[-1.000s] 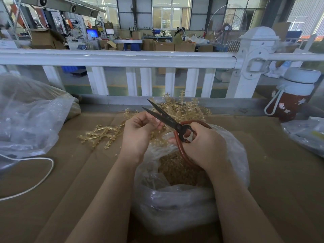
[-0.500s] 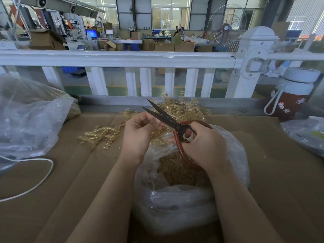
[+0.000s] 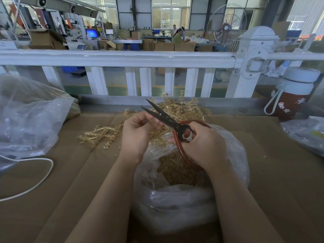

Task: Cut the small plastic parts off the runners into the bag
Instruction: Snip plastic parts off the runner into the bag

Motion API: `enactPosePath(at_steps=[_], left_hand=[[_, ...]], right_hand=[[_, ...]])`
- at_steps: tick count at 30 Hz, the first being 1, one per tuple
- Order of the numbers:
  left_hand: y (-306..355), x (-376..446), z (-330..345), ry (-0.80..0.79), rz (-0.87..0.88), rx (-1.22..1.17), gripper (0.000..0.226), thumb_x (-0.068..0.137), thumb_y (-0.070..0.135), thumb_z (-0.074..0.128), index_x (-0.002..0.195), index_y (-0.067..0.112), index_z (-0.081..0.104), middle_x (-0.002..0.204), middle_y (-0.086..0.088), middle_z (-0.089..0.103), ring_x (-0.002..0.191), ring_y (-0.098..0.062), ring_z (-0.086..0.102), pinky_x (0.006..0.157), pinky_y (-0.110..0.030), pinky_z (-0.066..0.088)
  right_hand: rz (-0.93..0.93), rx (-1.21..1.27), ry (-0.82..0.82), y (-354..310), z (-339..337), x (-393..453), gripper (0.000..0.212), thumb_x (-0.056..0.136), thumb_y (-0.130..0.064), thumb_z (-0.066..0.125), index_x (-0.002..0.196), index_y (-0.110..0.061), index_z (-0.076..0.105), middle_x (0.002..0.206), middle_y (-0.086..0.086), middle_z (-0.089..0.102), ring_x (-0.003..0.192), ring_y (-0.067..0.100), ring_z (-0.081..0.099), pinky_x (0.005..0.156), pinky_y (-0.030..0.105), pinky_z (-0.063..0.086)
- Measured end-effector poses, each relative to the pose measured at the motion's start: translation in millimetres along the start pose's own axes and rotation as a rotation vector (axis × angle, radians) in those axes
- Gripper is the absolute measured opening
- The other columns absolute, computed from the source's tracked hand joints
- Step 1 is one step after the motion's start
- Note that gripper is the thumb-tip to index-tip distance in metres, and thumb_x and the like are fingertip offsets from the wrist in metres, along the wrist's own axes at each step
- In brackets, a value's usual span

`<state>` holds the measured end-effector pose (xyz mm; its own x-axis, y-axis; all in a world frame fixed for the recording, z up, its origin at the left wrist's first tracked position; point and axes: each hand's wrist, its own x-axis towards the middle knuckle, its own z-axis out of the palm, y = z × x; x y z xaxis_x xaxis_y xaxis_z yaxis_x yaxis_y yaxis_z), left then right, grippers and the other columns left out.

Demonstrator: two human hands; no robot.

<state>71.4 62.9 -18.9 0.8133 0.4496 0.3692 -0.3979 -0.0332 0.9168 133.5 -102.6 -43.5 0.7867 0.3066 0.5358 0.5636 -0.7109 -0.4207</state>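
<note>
My left hand (image 3: 138, 132) pinches a thin amber runner (image 3: 158, 132) above the mouth of a clear plastic bag (image 3: 177, 204). My right hand (image 3: 203, 146) grips the red handles of black-bladed scissors (image 3: 164, 118). The blades stand slightly apart and point up and to the left, next to my left fingers. Loose amber cut parts (image 3: 177, 171) fill the bottom of the bag. A pile of amber runners (image 3: 182, 107) lies behind my hands, and more runners (image 3: 100, 134) lie to the left on the cardboard.
Brown cardboard (image 3: 280, 172) covers the table. A large clear bag (image 3: 29, 116) sits at the left with a white cable (image 3: 38, 183) in front of it. A red bottle with a white lid (image 3: 294, 95) and another plastic bag (image 3: 305, 132) stand at the right. A white railing (image 3: 122, 58) runs along the back.
Both hands stay over the bag in nearly the same pose. The scissor blades remain slightly apart, with only tiny shifts of the fingers.
</note>
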Motion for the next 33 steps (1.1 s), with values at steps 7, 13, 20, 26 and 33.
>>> enactPosePath(at_steps=[7,13,20,26,33], left_hand=[[-0.6,0.8,-0.9,-0.009,0.003,-0.018,0.027,0.091,-0.007,0.059,0.075,0.012,0.070,0.073,-0.003,0.071,0.071,-0.014,0.062,0.075,-0.024,0.054],[0.6,0.3,-1.5,-0.027,-0.005,-0.029,0.036,0.091,-0.004,0.061,0.069,0.021,0.073,0.071,-0.001,0.070,0.071,-0.014,0.062,0.076,-0.024,0.055],[-1.9,3.4,-1.8,-0.021,-0.166,-0.104,0.012,0.092,0.000,0.062,0.089,0.006,0.071,0.070,0.000,0.070,0.062,-0.008,0.061,0.061,-0.018,0.050],[-0.9,4.6,-3.0,-0.067,-0.205,-0.125,0.011,0.093,0.000,0.060,0.092,0.004,0.071,0.071,-0.002,0.070,0.060,-0.009,0.058,0.058,-0.019,0.048],[-2.2,5.0,-2.1,-0.046,-0.232,-0.109,0.010,0.093,0.001,0.061,0.092,0.003,0.070,0.070,-0.002,0.068,0.061,-0.011,0.056,0.062,-0.024,0.046]], right_hand=[[0.001,0.045,0.011,-1.2,0.2,0.8,0.070,0.064,-0.095,0.044,0.090,-0.035,0.068,0.075,-0.020,0.064,0.067,-0.010,0.050,0.057,0.005,0.032],[0.024,0.049,0.000,0.5,1.6,0.9,0.064,0.068,-0.089,0.050,0.090,-0.032,0.069,0.074,-0.019,0.065,0.068,-0.004,0.055,0.059,0.010,0.041],[0.134,0.295,0.021,0.6,5.5,1.3,0.046,0.071,-0.075,0.068,0.082,-0.031,0.071,0.066,-0.017,0.067,0.063,0.002,0.062,0.058,0.027,0.054],[0.187,0.454,0.011,-0.3,5.3,2.0,0.041,0.070,-0.067,0.069,0.087,-0.030,0.074,0.073,-0.012,0.070,0.069,0.006,0.066,0.066,0.039,0.061],[0.116,0.575,-0.083,-1.9,0.9,3.2,0.013,0.078,-0.040,0.084,0.077,-0.034,0.073,0.073,-0.018,0.071,0.065,0.001,0.067,0.058,0.020,0.054]])
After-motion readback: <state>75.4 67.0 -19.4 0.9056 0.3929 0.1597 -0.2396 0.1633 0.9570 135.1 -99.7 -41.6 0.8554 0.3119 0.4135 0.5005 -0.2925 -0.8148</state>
